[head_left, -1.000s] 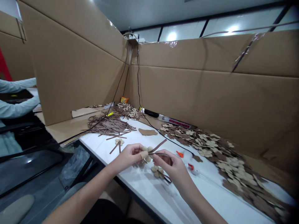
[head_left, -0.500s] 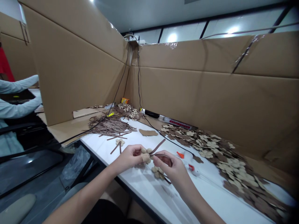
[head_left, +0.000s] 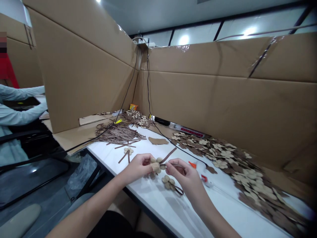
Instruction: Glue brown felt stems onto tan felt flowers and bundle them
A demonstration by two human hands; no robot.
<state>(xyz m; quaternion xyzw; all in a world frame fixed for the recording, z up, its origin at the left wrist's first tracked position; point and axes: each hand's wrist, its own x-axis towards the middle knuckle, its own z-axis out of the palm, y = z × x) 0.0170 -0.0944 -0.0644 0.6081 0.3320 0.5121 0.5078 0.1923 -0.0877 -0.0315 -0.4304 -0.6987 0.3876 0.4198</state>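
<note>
above the white table (head_left: 106, 158), the left hand (head_left: 137, 168) is closed on a tan flower (head_left: 156, 164), pinched by fingers and thumb; the right hand (head_left: 183, 177) pinches a brown strip (head_left: 174, 164) beside it; a second flower (head_left: 168, 182) lies just below, on the table; a heap of flower cutouts (head_left: 235, 165) spreads to the right.

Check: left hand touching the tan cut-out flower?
Touching. The head view shows the left hand pinching the tan cut-out flower, with no gap between them.

A white tabletop (head_left: 223, 208) is hemmed in by tall cardboard partitions (head_left: 210, 109), and light is reflected in the windows (head_left: 195, 38) behind them.
</note>
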